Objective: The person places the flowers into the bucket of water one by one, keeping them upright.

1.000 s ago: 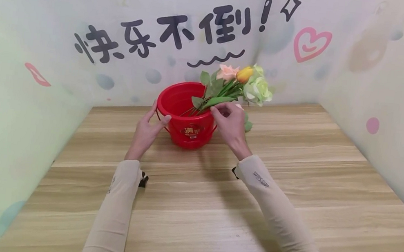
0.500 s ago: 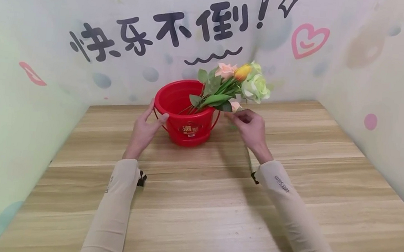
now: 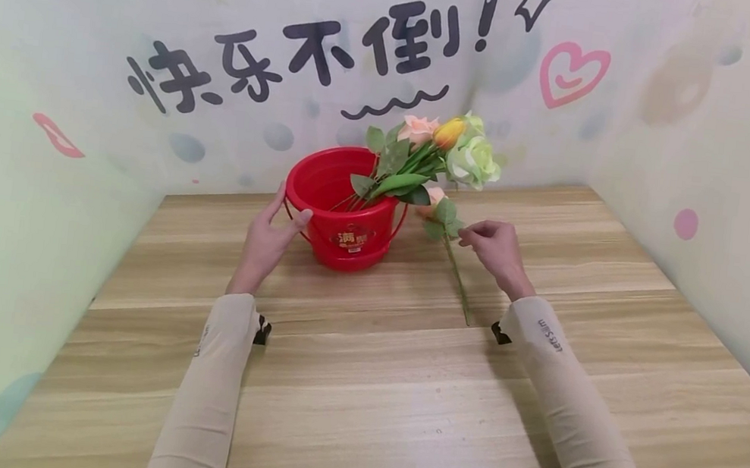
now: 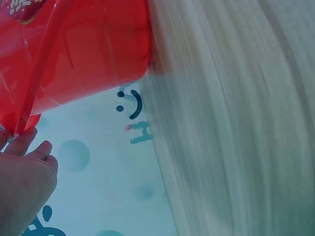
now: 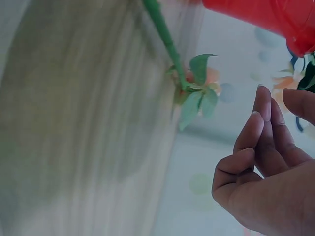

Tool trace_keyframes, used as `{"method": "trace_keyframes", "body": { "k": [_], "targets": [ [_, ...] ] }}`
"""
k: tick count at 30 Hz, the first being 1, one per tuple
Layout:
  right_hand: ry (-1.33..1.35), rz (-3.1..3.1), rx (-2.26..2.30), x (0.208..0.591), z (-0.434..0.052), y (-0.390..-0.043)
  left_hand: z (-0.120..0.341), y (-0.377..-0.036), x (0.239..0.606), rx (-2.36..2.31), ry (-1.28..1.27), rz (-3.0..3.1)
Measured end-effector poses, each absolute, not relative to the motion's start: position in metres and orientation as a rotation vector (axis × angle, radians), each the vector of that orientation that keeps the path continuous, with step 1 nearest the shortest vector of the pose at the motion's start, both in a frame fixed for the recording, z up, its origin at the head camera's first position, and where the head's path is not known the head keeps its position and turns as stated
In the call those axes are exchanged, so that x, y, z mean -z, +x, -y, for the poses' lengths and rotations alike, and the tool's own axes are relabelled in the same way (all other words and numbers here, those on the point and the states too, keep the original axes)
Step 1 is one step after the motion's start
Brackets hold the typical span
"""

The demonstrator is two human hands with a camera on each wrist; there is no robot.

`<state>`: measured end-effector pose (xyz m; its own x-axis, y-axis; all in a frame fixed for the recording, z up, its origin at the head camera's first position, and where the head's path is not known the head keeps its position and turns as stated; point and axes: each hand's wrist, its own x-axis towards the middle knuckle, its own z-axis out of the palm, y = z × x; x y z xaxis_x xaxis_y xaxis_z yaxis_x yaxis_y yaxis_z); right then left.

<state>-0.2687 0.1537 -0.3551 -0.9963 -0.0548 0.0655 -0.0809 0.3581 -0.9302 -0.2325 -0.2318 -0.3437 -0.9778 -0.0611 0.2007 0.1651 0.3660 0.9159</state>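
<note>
A red bucket (image 3: 341, 230) with a thin red handle stands upright toward the back of the table. My left hand (image 3: 267, 242) holds its left side, thumb at the front and fingers by the handle's end. Leaning out over the bucket's right rim are a pink rose (image 3: 419, 129), a yellow tulip (image 3: 450, 133) and pale green roses (image 3: 475, 162), their stems inside. A single pink rose (image 3: 445, 218) lies right of the bucket, its green stem pointing toward me. My right hand (image 3: 497, 251) is just right of its leaves, thumb apart from the fingers, holding nothing.
The wood-grain table (image 3: 329, 412) ends at printed walls on the left, back and right. Dark lettering and a pink heart (image 3: 573, 76) decorate the back wall. Beige sleeves cover both forearms.
My right hand has left the flowers at the bucket's rim and moved right and toward me, past the lying rose, which now shows in full. My left hand has stayed at the bucket.
</note>
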Motion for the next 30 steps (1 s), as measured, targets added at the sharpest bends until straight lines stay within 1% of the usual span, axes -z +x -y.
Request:
{"method": "trace_keyframes", "body": {
  "k": [19,30],
  "targets": [
    [-0.008,2.727,-1.902,0.363,-0.163,-0.279,0.231,-0.230,0.342,1.659,-0.092,2.415],
    [-0.044,2.798,-1.937,0.375,-0.166,-0.293,0.232,-0.231,0.343,1.675,-0.112,2.397]
  ]
}}
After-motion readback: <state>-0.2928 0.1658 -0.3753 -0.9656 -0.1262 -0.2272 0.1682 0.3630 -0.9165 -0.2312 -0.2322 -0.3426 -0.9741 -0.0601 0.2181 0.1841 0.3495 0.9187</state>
